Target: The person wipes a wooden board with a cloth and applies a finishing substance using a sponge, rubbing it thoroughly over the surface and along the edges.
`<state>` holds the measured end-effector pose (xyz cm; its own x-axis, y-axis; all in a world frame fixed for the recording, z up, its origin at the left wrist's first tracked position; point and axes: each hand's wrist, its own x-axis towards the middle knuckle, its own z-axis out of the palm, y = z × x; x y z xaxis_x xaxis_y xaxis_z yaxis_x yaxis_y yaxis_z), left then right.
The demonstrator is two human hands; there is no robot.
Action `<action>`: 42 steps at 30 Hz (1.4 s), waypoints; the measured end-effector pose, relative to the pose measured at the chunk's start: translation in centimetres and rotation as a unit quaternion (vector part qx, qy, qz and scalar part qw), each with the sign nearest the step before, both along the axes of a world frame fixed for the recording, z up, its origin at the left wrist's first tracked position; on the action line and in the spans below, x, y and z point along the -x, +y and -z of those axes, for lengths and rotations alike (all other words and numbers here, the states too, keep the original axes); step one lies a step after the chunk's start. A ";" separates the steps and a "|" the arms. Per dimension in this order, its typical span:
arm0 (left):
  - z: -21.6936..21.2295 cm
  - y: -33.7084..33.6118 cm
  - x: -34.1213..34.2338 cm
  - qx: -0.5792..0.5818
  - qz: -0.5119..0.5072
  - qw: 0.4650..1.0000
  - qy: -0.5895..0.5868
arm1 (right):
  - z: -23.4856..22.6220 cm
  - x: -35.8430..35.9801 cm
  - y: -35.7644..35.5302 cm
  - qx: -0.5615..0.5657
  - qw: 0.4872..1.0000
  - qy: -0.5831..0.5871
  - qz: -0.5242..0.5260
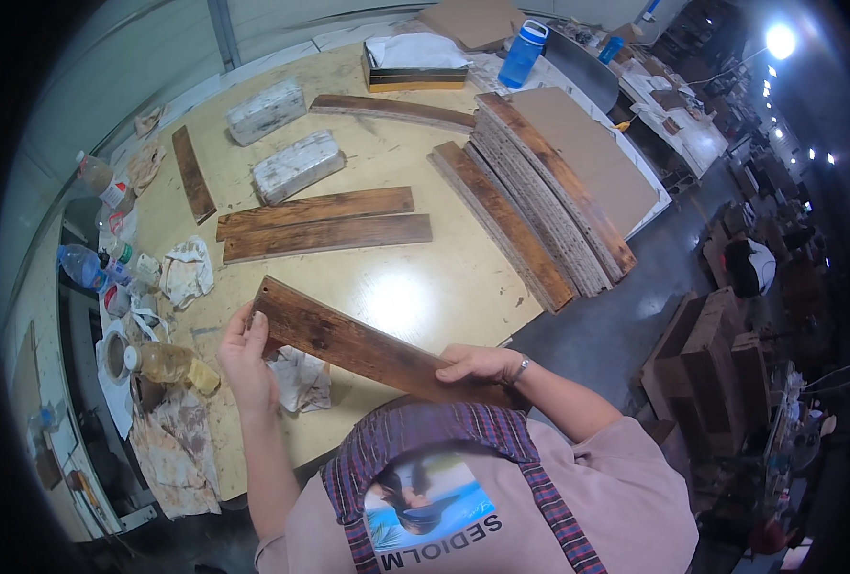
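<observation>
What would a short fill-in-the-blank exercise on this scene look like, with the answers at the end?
1. The left hand and right hand both hold a dark brown plank made of ____.
2. A metallic band circles the person's ____ wrist.
3. The number of silvery, block-shaped things on the yellowish table is ____.

Missing words: wood; right; two.

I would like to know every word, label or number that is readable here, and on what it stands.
Shirt: large dark capitals, legible, but I do not copy them out.
Chest print: thin script, too small to read.
Bottles at left: labels too small to read.
Held board: no lettering visible.
</observation>
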<state>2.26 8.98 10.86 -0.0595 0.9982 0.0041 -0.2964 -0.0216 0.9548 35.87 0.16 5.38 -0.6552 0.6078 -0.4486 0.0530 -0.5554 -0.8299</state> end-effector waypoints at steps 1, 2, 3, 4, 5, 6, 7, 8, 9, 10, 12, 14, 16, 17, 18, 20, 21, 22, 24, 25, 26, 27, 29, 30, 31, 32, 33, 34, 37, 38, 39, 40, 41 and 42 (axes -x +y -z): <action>0.2 0.2 0.2 0.005 -0.005 1.000 -0.007 | 0.6 -0.4 0.2 0.000 1.000 -0.012 -0.016; 0.0 0.4 0.2 -0.001 -0.003 1.000 0.011 | 0.6 -0.4 0.4 0.001 0.999 -0.024 -0.033; -0.4 0.5 0.2 -0.008 0.000 1.000 0.029 | 0.6 -0.4 0.3 0.005 1.000 -0.017 -0.023; -0.6 0.7 0.2 -0.015 0.002 0.999 0.046 | 0.4 -0.4 0.1 0.008 1.000 -0.010 -0.013; -0.4 0.8 0.5 -0.025 -0.004 0.997 0.078 | 0.1 -0.1 0.0 0.013 1.000 -0.002 -0.005; -0.1 1.0 0.9 -0.034 -0.011 0.993 0.109 | -0.2 0.1 0.0 0.000 1.000 0.002 0.002; 0.0 1.1 1.1 -0.043 -0.018 0.989 0.140 | -0.4 0.3 -0.1 -0.012 1.000 0.006 0.009; -0.5 1.0 0.6 -0.024 -0.028 0.989 0.143 | -0.5 0.4 -0.1 -0.024 1.000 0.009 0.017; -1.4 0.8 -0.4 -0.005 -0.037 0.989 0.145 | -0.5 0.5 -0.2 -0.019 1.000 0.006 0.017; -1.8 0.7 -0.9 0.014 -0.047 0.988 0.147 | -0.4 0.5 -0.3 -0.014 1.000 0.003 0.018; -0.8 0.9 0.3 -0.009 -0.021 0.987 0.160 | -0.4 0.6 -0.3 -0.006 1.000 -0.006 0.007; 0.0 1.1 1.1 -0.020 -0.009 0.983 0.183 | -0.3 0.5 -0.2 0.000 1.000 -0.021 -0.009; 0.4 1.3 1.5 -0.022 -0.013 0.976 0.216 | 0.2 0.3 -0.3 -0.004 0.999 -0.043 -0.017; 0.7 1.3 1.6 -0.018 -0.016 0.974 0.225 | 0.3 0.2 -0.3 -0.007 0.998 -0.055 -0.021; 0.9 1.3 1.8 -0.013 -0.019 0.972 0.234 | 0.2 0.1 -0.3 -0.012 0.998 -0.056 -0.026; 1.8 1.5 2.3 0.002 -0.024 0.974 0.225 | -0.2 0.2 -0.4 -0.023 0.997 -0.059 -0.037; 2.7 1.7 2.9 0.012 -0.026 0.978 0.207 | -0.5 0.3 -0.4 -0.015 0.998 -0.049 -0.028; 3.5 1.8 3.3 0.021 -0.029 0.981 0.189 | -0.8 0.4 -0.5 -0.006 0.999 -0.040 -0.019; 5.3 1.9 3.3 0.061 -0.034 0.983 0.168 | -0.8 -0.1 -0.6 0.021 0.999 -0.037 -0.004; 6.2 1.7 3.2 0.081 -0.037 0.983 0.158 | -0.4 -0.7 -0.7 0.040 0.998 -0.042 -0.001; 7.0 0.8 2.5 -0.013 -0.058 0.943 0.329 | -0.2 -1.4 -0.8 0.060 0.997 -0.049 0.005; 7.7 -0.8 1.7 -0.109 -0.079 0.863 0.486 | -0.1 -2.0 -1.0 0.064 0.996 -0.057 0.010; 9.1 -2.8 1.4 -0.163 -0.044 0.768 0.618 | -0.1 -2.8 -1.2 0.072 0.995 -0.073 0.016; 9.9 -3.2 2.0 -0.127 0.009 0.781 0.612 | -0.5 -2.7 -1.3 0.075 0.994 -0.078 0.022; 10.8 -3.2 2.6 -0.089 0.062 0.791 0.602 | -1.1 -2.6 -1.4 0.078 0.993 -0.083 0.029; 11.2 -2.6 2.6 -0.073 0.011 0.817 0.572 | -1.4 -2.4 -1.6 0.082 0.992 -0.088 0.036; 11.5 -2.2 3.0 -0.053 -0.022 0.862 0.504 | -1.3 -2.4 -1.7 0.071 0.992 -0.101 0.037; 11.6 -1.3 3.4 -0.033 -0.056 0.899 0.433 | -1.0 -2.3 -1.8 0.059 0.991 -0.114 0.038; 9.4 1.1 3.2 -0.071 -0.054 0.955 0.284 | -0.7 -1.6 -1.9 0.043 0.989 -0.142 0.020; 7.2 1.0 1.8 -0.043 -0.008 0.968 0.248 | -0.8 -1.5 -1.7 0.041 0.988 -0.150 0.011; 5.5 0.7 0.6 -0.015 0.034 0.977 0.211 | -1.8 -1.0 -1.5 0.001 0.984 -0.180 -0.015; 4.8 0.6 -0.3 -0.063 0.056 0.955 0.283 | -3.6 -0.1 -1.2 -0.041 0.976 -0.210 -0.040; 5.2 1.0 -0.4 -0.073 0.016 0.958 0.278 | -4.8 0.4 -1.0 -0.082 0.966 -0.238 -0.063; 6.1 1.6 -0.6 -0.082 -0.025 0.958 0.272 | -4.7 0.3 -0.7 -0.056 0.953 -0.270 -0.122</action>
